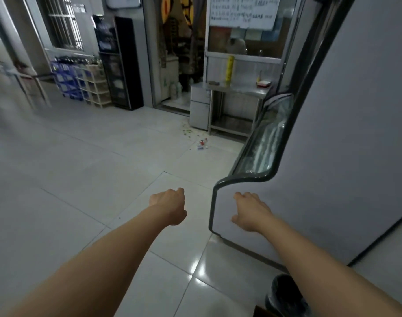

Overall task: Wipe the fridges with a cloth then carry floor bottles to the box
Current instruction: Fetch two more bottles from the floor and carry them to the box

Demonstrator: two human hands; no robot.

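Grey-white sheet metal forms the side panel of the display fridge (346, 138), which fills the right of the scene and runs away from the viewer toward the far wall, its curved glass front (264, 143) facing left over the tiled floor (81, 170). Its near lower corner, edged in dark trim, lies just beyond the right hand (250, 211). That hand is seen against the panel with fingers loosely bent and spread, holding nothing; whether the fingertips actually touch the metal cannot be told. The left hand (170, 205) hangs over bare tile to the left of that corner, knuckles up, fingers curled under, and nothing shows in its grasp. No cloth is visible in either hand or anywhere near.

The right hand is plainly the nearer one to the fridge, so a wipe would likely fall to it, travelling along the panel's long axis, away and up to the right. A cloth would have to be found first.

No bottles can be made out on the near floor. Farther off, by the steel table (236, 90) and the small white cabinet (198, 106), lies a scatter of green bits and a small red-and-white piece of litter (202, 144). Blue crates (67, 81) holding dark bottles stand at the far left, beside a tall black cooler (124, 62).
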